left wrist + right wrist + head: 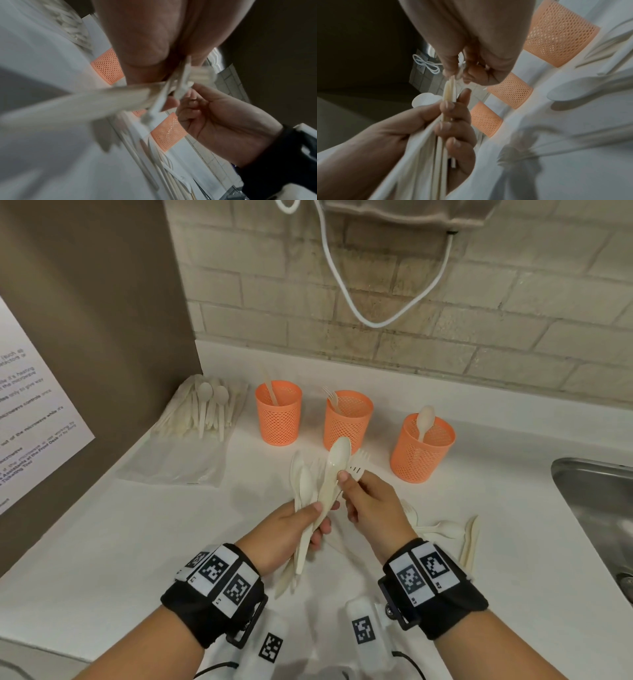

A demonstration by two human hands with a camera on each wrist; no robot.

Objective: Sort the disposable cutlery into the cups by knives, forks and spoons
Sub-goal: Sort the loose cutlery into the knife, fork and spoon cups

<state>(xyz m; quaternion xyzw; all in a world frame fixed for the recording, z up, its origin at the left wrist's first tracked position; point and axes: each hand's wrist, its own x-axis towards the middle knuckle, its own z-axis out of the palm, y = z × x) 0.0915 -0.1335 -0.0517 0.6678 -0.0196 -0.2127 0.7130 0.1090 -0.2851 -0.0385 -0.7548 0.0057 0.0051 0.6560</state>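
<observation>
My left hand (317, 517) grips a bundle of cream plastic cutlery (308, 491) above the counter, with a spoon (337, 455) standing tallest. My right hand (346, 482) pinches a fork (359, 465) at its neck, against the top of the bundle. Three orange mesh cups stand behind. The left cup (278, 414) holds a knife, the middle cup (347, 419) a fork, the right cup (422, 453) a spoon. In the right wrist view the left hand's fingers (452, 121) wrap the handles (436, 148).
A pile of cutlery (205, 409) lies on a clear plastic bag at the back left. Loose pieces (448, 530) lie on the white counter (120, 542) right of my right hand. A steel sink (599, 501) is at the right edge; a brown panel stands at the left.
</observation>
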